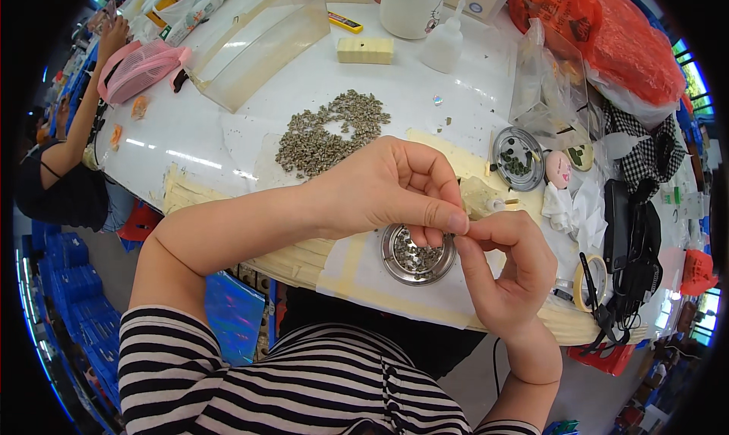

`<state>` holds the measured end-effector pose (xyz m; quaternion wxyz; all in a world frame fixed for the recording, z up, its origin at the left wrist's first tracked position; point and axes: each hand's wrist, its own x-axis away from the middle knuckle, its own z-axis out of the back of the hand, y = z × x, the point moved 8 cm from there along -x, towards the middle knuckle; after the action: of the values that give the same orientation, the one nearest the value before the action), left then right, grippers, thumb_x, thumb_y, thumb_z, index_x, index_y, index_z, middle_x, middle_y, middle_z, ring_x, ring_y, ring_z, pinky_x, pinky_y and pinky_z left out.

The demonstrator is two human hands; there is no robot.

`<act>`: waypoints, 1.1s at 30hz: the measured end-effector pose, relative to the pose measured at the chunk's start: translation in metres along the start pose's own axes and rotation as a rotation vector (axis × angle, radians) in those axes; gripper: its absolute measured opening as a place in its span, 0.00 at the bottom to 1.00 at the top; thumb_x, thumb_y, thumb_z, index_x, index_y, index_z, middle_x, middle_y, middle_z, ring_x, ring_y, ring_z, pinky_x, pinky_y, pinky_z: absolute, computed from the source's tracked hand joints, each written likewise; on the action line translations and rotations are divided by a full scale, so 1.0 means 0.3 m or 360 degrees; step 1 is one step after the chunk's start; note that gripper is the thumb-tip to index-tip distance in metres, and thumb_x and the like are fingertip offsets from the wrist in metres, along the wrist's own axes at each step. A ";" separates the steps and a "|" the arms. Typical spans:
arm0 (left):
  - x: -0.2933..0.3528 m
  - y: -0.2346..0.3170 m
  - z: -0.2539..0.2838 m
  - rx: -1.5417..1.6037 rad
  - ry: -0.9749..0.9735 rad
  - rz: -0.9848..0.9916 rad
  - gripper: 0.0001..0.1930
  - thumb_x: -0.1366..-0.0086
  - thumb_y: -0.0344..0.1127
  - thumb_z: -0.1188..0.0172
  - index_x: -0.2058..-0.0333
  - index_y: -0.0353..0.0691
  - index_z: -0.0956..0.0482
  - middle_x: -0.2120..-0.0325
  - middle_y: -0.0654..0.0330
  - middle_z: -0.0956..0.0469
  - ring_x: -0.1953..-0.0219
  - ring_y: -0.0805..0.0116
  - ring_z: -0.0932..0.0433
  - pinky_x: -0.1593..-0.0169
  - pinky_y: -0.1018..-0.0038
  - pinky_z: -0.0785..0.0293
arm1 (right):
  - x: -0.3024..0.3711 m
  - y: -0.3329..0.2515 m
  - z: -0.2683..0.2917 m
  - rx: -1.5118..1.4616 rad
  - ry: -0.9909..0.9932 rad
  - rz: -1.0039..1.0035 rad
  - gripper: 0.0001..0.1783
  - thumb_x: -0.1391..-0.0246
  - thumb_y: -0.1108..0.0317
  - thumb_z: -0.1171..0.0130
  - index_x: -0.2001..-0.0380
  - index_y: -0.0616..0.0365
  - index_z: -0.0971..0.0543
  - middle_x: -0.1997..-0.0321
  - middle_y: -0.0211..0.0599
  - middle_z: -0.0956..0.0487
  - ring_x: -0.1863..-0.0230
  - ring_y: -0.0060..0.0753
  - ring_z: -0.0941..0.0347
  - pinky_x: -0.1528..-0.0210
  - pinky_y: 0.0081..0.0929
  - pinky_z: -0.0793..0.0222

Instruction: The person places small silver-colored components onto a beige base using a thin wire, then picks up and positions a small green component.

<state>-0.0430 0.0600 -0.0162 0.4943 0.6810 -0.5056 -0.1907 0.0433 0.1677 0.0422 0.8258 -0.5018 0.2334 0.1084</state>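
My left hand (399,188) and my right hand (512,264) meet fingertip to fingertip above the table's near edge. Both pinch with thumb and forefinger; whatever sits between the tips is too small or hidden to name. Just below them, a round metal dish (389,270) holds many small metallic parts. Beyond my left wrist lies a loose pile of small grey-brown metal pieces (319,140) on the white tabletop. A second round dish (497,143) with dark green bits stands to the right, past my right hand.
A cream block (364,51), a yellow cutter (345,22), a squeeze bottle (443,46) and a clear plastic tray (258,55) stand farther back. Red bags (630,48), a tape roll (590,282) and black cables are at right. Another person's arm (80,124) rests at far left.
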 end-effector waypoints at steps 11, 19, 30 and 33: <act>0.014 -0.037 -0.027 0.0113 0.0051 0.0025 0.09 0.32 0.34 0.37 0.63 0.33 0.18 0.71 0.58 0.17 0.71 0.75 0.18 0.68 0.81 0.21 | -0.008 -0.041 0.016 0.0400 0.0078 0.0245 0.12 0.56 0.85 0.31 0.66 0.64 0.19 0.72 0.37 0.21 0.75 0.26 0.24 0.75 0.20 0.28; 0.006 -0.063 -0.021 0.0488 -0.0042 0.0072 0.06 0.32 0.32 0.38 0.63 0.35 0.17 0.67 0.61 0.19 0.66 0.75 0.22 0.61 0.79 0.25 | 0.000 -0.031 0.018 0.0367 0.0135 0.0217 0.16 0.56 0.84 0.30 0.61 0.62 0.17 0.69 0.35 0.22 0.75 0.24 0.25 0.75 0.19 0.29; 0.002 -0.041 -0.025 0.0249 -0.0120 -0.0097 0.03 0.34 0.27 0.37 0.63 0.35 0.17 0.66 0.62 0.22 0.65 0.77 0.25 0.58 0.80 0.28 | -0.007 -0.036 0.033 0.0374 0.0147 0.0264 0.18 0.59 0.84 0.31 0.61 0.61 0.15 0.71 0.35 0.22 0.75 0.28 0.27 0.74 0.21 0.31; 0.009 -0.017 -0.024 0.0152 -0.0069 -0.0241 0.03 0.35 0.25 0.37 0.63 0.35 0.17 0.65 0.63 0.22 0.62 0.78 0.25 0.56 0.80 0.28 | -0.006 -0.045 0.032 0.0385 0.0184 0.0286 0.17 0.58 0.84 0.30 0.61 0.60 0.15 0.71 0.35 0.23 0.75 0.27 0.27 0.74 0.20 0.31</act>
<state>-0.0340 0.0611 -0.0168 0.4342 0.7358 -0.4719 -0.2179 0.0499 0.1699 0.0572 0.8524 -0.3811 0.3359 0.1239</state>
